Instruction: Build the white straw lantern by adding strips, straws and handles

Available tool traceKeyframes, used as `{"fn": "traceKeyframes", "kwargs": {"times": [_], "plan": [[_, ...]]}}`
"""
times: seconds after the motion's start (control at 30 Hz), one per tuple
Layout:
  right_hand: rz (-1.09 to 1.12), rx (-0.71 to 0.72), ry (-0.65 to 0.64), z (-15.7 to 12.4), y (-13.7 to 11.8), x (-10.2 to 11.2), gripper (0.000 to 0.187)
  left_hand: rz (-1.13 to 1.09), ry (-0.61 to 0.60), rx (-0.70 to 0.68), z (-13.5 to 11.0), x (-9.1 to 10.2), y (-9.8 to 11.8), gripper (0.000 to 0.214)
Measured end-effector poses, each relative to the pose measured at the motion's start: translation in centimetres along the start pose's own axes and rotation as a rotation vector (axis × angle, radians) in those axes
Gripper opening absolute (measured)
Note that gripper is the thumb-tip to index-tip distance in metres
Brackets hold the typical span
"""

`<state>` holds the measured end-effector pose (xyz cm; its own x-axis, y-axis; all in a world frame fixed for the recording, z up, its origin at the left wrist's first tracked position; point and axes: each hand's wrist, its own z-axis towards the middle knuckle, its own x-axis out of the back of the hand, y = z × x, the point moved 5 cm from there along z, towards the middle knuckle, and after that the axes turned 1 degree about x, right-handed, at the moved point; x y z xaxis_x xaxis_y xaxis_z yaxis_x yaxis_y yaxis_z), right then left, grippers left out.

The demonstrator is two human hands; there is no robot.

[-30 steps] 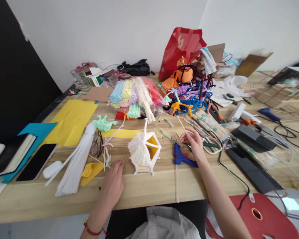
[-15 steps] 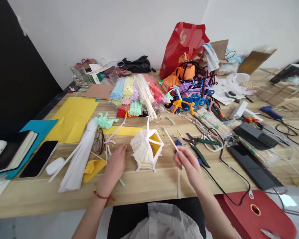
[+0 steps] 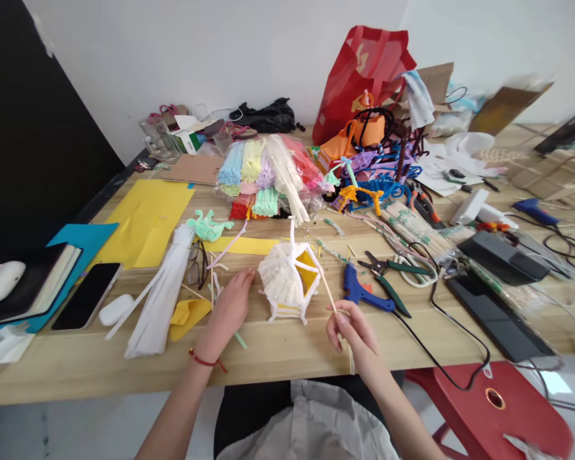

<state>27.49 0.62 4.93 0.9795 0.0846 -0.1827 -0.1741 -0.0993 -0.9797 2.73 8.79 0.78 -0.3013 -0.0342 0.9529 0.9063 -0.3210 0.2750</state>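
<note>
A small white and yellow lantern model (image 3: 288, 284) made of pipe cleaners stands on the wooden table (image 3: 278, 351) in front of me. My right hand (image 3: 351, 329) pinches a thin wooden stick (image 3: 326, 287) whose far end reaches the lantern's right side. My left hand (image 3: 230, 308) rests on the table just left of the lantern, fingers loosely curled toward it, holding nothing that I can see. A blue glue gun (image 3: 361, 295) and green-handled pliers (image 3: 388, 291) lie right of the lantern.
A bundle of coloured pipe cleaners (image 3: 268, 176) lies behind the lantern, a white bundle (image 3: 160, 303) to the left with glasses (image 3: 197, 263), yellow paper (image 3: 144, 220), a phone (image 3: 87, 296). A red bag (image 3: 364, 70), black devices (image 3: 501, 255) and cables fill the right side.
My right hand picked up the wooden stick from near the glue gun and drew it back toward me beside the lantern. My left hand slid forward toward the lantern's left side.
</note>
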Motion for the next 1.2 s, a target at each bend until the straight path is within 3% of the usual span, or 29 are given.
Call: {"fn": "traceKeyframes", "kwargs": {"times": [0.13, 0.23, 0.53, 0.8, 1.07, 1.2], "plan": [[0.027, -0.004, 0.006, 0.0, 0.0, -0.2, 0.027, 0.061, -0.032, 0.026, -3.1, 0.1, 1.1, 0.052], [0.047, -0.010, -0.007, 0.0, 0.3, -0.3, 0.026, 0.080, -0.043, 0.036, -4.2, 0.0, 1.8, 0.052], [0.096, 0.003, -0.015, -0.2, 0.2, -0.6, 0.027, -0.070, -0.003, -0.022, 1.4, 0.0, 1.4, 0.052], [0.121, -0.003, 0.009, 0.7, -0.4, -1.6, 0.026, -0.006, -0.004, -0.001, -0.5, -0.7, 1.0, 0.058], [0.095, 0.018, 0.031, 1.2, 0.0, -2.0, 0.026, -0.162, 0.025, -0.080, 2.7, 0.0, 0.9, 0.050], [0.101, 0.025, 0.013, 1.0, -0.2, -2.3, 0.024, -0.194, 0.065, -0.096, 2.8, 0.1, 1.2, 0.049]]}}
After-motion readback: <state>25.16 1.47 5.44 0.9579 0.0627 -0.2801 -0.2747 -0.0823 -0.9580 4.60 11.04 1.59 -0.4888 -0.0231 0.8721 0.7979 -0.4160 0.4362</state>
